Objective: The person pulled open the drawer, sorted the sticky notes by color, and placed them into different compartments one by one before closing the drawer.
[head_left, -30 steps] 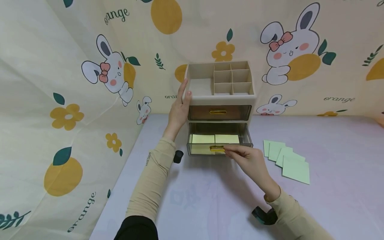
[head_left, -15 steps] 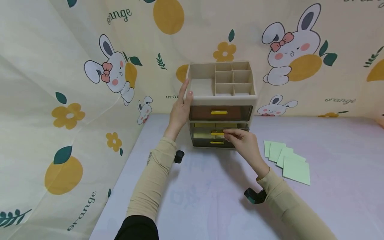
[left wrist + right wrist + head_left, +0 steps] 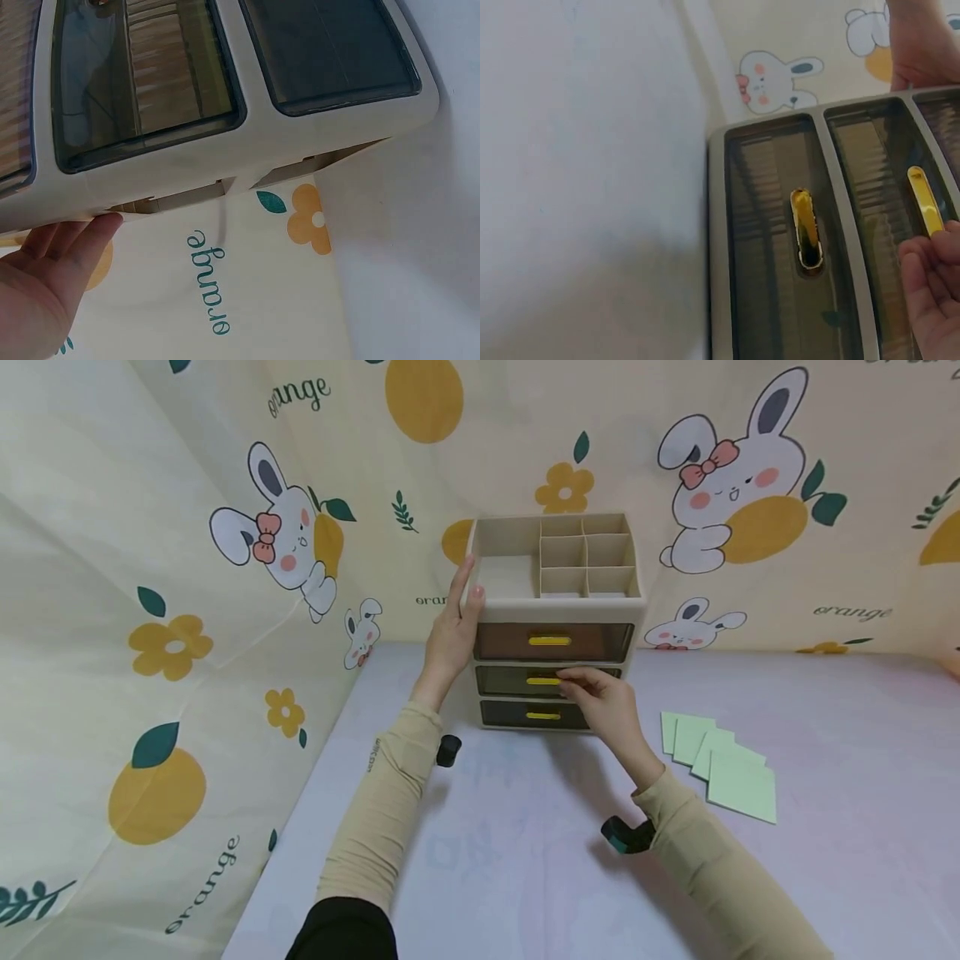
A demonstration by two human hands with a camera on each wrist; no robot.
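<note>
A cream desktop drawer organizer (image 3: 558,605) stands against the back cloth, with three smoky drawers under an open divided top. All its drawers sit flush in the frame. My left hand (image 3: 452,642) rests along the organizer's upper left side, fingers extended; in the left wrist view its fingertips (image 3: 112,220) meet the cream side wall. With thumb and fingers my right hand (image 3: 602,700) pinches the right end of the gold handle (image 3: 542,681) on the middle drawer (image 3: 502,681). The right wrist view shows that handle (image 3: 924,199) running up to the fingertips.
Several pale green sticky-note pads (image 3: 740,785) lie fanned on the table (image 3: 525,860), right of the organizer. A cloth printed with rabbits and oranges (image 3: 285,810) covers the back and left. Black wrist-camera mounts (image 3: 628,835) sit by both sleeves.
My right hand has pushed the middle drawer, holding yellow pads, away from me until flush; the lower drawer's front came into sight. My left hand has stayed at the organizer's side.
</note>
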